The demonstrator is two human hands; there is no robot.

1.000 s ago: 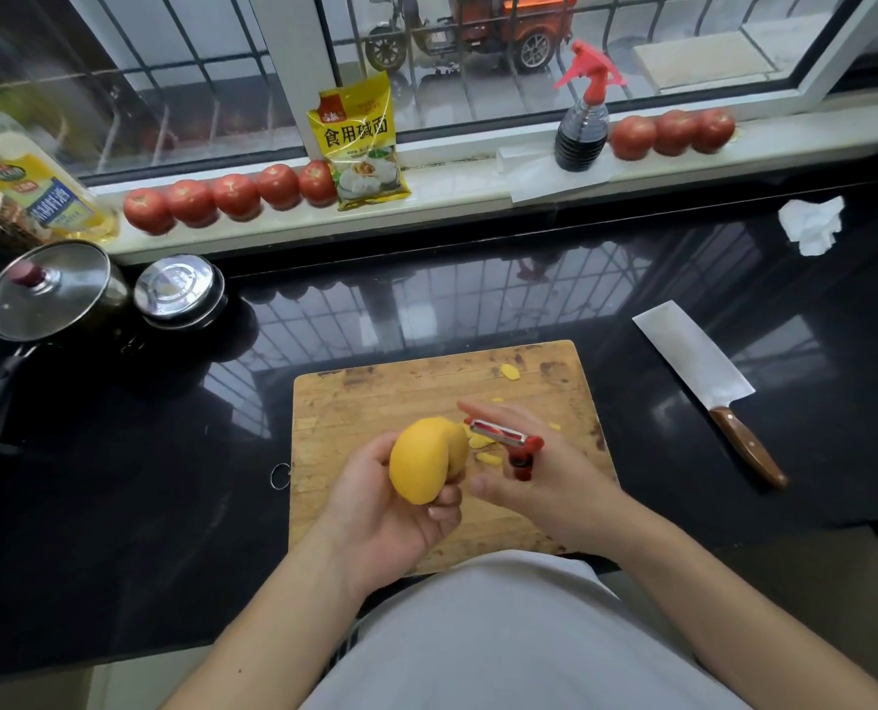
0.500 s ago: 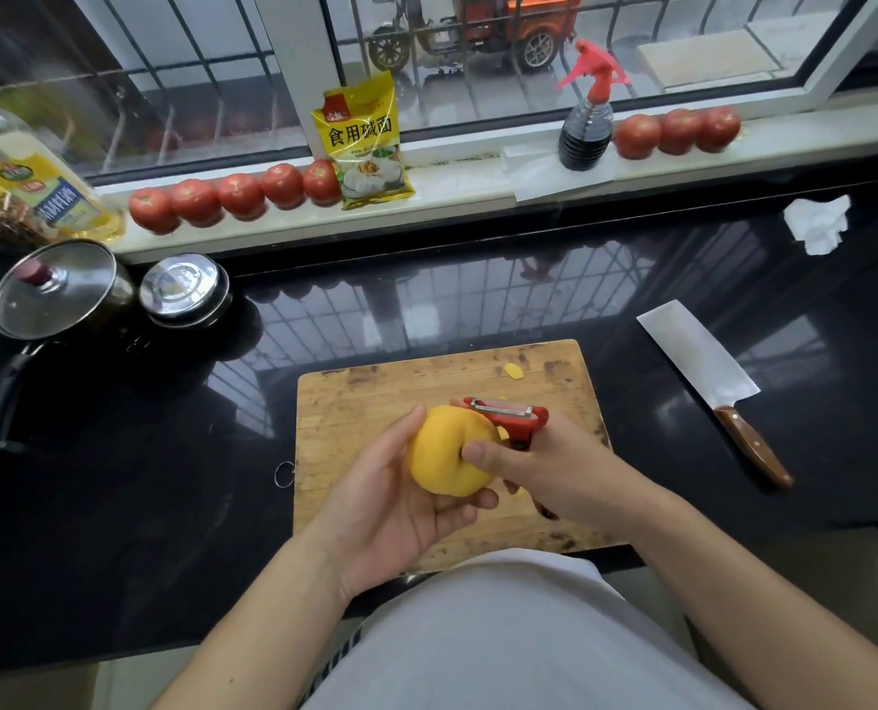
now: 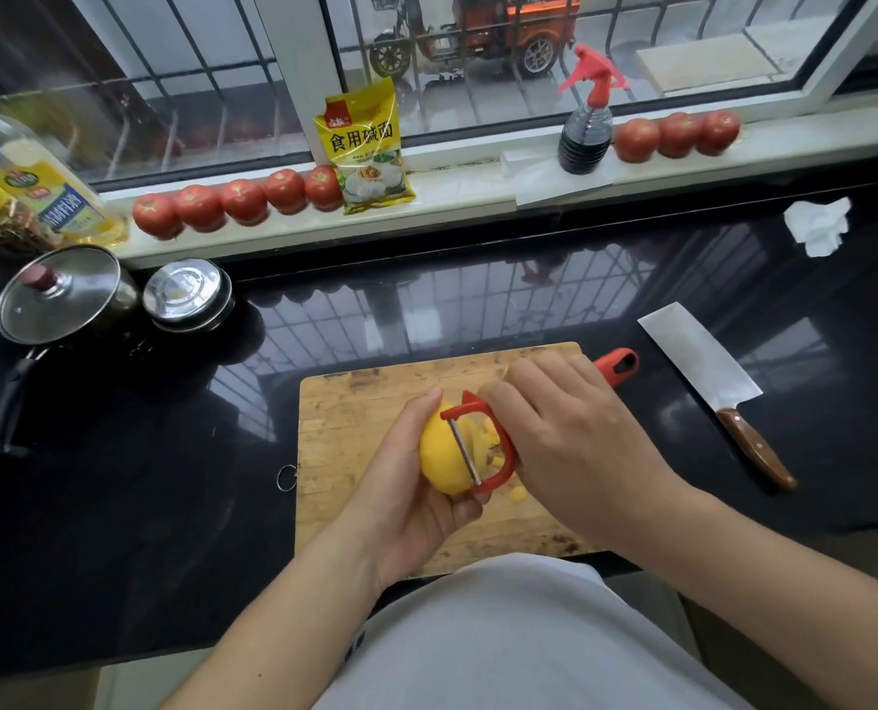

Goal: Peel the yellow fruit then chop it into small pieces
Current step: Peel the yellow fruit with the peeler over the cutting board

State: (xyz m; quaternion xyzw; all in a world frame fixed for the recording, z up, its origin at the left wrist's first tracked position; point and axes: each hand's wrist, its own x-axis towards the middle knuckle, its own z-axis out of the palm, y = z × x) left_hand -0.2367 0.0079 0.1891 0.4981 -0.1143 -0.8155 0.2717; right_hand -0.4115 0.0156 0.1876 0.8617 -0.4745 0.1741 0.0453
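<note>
The yellow fruit point(image 3: 444, 456) was rounded and bright yellow, smooth on its left side, with a paler, uneven patch on its right side behind the blade. It sat above the wooden cutting board point(image 3: 355, 443), cupped in the left hand point(image 3: 411, 499). That hand's thumb lay along the fruit's upper left, its fingers curled under and round the lower side, the palm turned up and the forearm running down to the lower left.

The right hand point(image 3: 575, 443) gripped the red peeler point(image 3: 477, 440), its fingers bent over the handle so that only the handle's end showed past the knuckles near the board's far right corner. The peeler's metal blade lay against the fruit's right face, its red frame arching round it. The back of the right hand faced up, the wrist and forearm running off to the lower right.

A few small yellow scraps point(image 3: 516, 494) lay on the board just below the peeler. A cleaver point(image 3: 708, 381) with a wooden handle rested on the black countertop point(image 3: 170, 504), right of the board and apart from it.
</note>
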